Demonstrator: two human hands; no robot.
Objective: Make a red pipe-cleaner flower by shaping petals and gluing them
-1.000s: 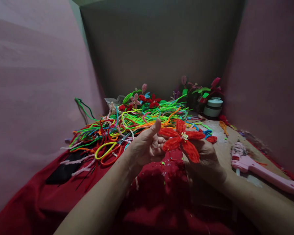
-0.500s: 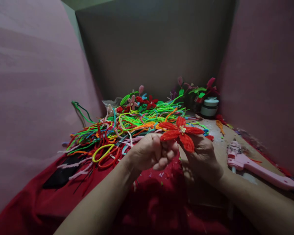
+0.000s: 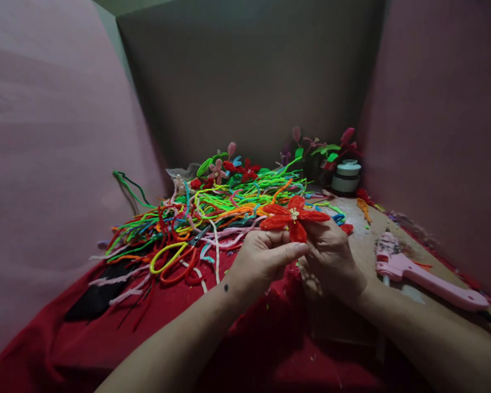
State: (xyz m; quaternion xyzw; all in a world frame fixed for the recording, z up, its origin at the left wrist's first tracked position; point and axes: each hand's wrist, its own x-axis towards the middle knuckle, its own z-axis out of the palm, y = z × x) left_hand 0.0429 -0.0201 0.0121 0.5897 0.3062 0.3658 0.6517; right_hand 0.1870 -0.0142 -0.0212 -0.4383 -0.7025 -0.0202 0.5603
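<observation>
A red pipe-cleaner flower with several petals and a pale yellow centre faces me between my two hands. My left hand pinches it at the lower petal, the thumb lying over the front and the fingers behind. My right hand is closed behind and below the bloom on the right; its fingertips and whatever stem they grip are hidden by the petals and the left thumb. Both hands are raised over the red cloth, in front of a heap of coloured pipe cleaners.
Scissors with yellow and red handles lie at the heap's left front, near a black flat object. On the right, a pink glue gun rests on a brown board. Behind stand a lidded jar and finished flowers.
My left hand has turned over, its curled fingers going behind the flower and its thumb coming onto the front. The flower has shifted slightly left in view.
</observation>
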